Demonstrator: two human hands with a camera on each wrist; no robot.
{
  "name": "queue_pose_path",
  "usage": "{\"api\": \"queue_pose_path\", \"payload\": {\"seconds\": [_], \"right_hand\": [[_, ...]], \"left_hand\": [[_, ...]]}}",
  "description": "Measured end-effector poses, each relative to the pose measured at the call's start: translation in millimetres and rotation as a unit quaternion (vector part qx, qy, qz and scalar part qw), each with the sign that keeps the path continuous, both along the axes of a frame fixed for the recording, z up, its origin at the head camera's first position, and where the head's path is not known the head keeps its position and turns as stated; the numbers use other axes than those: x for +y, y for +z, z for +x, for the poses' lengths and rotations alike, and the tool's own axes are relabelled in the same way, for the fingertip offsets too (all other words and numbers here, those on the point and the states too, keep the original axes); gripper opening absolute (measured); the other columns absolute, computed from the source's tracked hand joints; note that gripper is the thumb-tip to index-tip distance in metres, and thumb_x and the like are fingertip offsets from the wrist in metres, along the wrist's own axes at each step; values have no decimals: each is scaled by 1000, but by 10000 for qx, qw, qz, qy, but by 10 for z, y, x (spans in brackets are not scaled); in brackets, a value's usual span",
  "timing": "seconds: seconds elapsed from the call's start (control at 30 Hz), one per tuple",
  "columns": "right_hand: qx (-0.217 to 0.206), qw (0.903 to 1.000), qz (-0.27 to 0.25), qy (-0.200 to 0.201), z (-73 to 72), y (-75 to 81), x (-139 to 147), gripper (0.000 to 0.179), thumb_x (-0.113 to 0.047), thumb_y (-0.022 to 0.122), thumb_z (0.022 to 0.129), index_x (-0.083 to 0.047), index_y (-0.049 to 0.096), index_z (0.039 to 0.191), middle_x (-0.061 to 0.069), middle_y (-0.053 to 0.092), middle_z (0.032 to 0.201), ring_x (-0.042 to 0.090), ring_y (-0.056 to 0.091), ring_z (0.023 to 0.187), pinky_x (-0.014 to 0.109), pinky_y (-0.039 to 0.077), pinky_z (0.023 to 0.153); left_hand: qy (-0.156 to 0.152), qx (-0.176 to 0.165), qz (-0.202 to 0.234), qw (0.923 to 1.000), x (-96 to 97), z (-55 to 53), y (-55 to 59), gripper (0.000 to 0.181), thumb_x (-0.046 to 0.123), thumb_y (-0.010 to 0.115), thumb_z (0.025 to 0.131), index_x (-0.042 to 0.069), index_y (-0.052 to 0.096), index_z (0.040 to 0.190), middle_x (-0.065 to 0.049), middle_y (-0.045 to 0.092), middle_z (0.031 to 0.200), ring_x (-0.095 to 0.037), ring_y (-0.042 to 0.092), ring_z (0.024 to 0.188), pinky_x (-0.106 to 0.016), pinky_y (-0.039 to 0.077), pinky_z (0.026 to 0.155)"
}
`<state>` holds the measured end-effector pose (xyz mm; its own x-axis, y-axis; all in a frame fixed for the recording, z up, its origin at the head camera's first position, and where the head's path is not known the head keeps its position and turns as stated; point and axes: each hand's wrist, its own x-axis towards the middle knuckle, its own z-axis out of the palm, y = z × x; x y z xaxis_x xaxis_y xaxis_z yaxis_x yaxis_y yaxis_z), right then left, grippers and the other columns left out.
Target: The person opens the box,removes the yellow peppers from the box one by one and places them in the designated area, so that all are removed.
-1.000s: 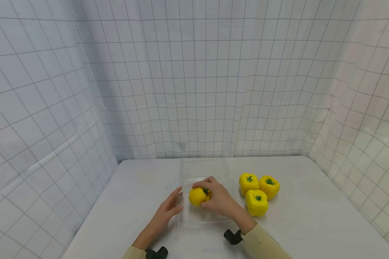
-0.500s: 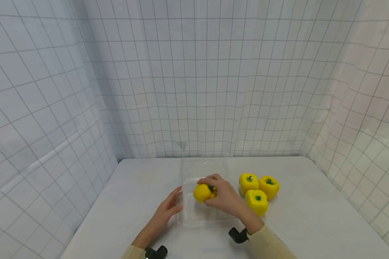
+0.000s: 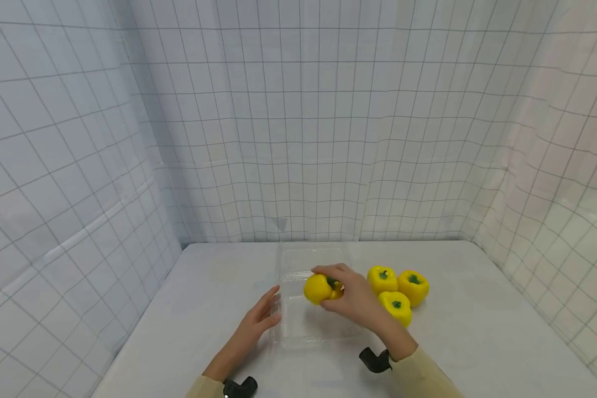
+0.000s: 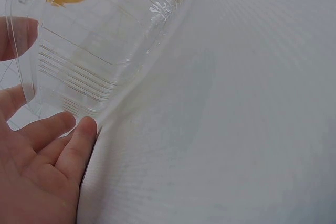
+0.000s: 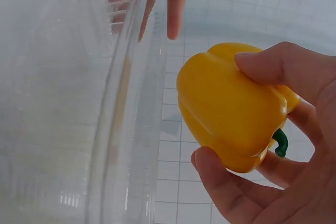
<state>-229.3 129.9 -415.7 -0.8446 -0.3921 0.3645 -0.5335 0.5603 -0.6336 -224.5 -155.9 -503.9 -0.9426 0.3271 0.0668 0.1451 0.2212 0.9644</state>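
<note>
My right hand (image 3: 350, 296) grips a yellow bell pepper (image 3: 318, 288) with a green stem, held up over a clear plastic box (image 3: 305, 337). In the right wrist view, thumb and fingers curl round the bell pepper (image 5: 226, 108), its stem turned towards the palm and its body apart from the box wall (image 5: 121, 119). My left hand (image 3: 255, 320) rests at the left side of the box, fingers extended. In the left wrist view, its fingertips (image 4: 86, 124) lie against or very near the ribbed plastic wall (image 4: 79, 72).
Three more yellow bell peppers stand grouped right of the box: one at the back (image 3: 381, 279), one at the right (image 3: 414, 287) and one in front (image 3: 397, 307), partly behind my right wrist. A clear lid-like panel (image 3: 313, 257) extends behind the box. Gridded white curtains surround the white table (image 3: 204, 298).
My right hand has lifted the bell pepper up from inside the box and moved it to the right. The left hand has stayed at the box side.
</note>
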Motion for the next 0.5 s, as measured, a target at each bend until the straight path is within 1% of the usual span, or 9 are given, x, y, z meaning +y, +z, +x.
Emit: {"api": "queue_pose_path", "payload": {"seconds": [0.23,0.37,0.5], "right_hand": [[19,9999,3,-144,46,73,80,67,-22,84,82,-43,55,138,-21,55,129,5,56,105,27,54,87],[115,9998,-7,-131,74,86,132,67,-20,84,82,-43,55,139,-20,53,130,6,56,105,27,55,86],[121,9998,0,-167,100,100,186,68,-19,84,82,-44,55,138,-19,53,129,7,57,103,26,55,83]], "left_hand": [[7,-6,-12,10000,0,0,-2,67,26,59,102,23,26,161,-15,30,162,-35,26,149,-53,22,119],[-27,30,33,10000,0,-1,-8,67,24,58,102,22,26,161,-16,30,162,-35,26,149,-54,22,119],[-28,74,50,10000,-3,-4,-22,66,22,58,102,22,27,161,-16,30,162,-36,27,148,-53,22,119]]}}
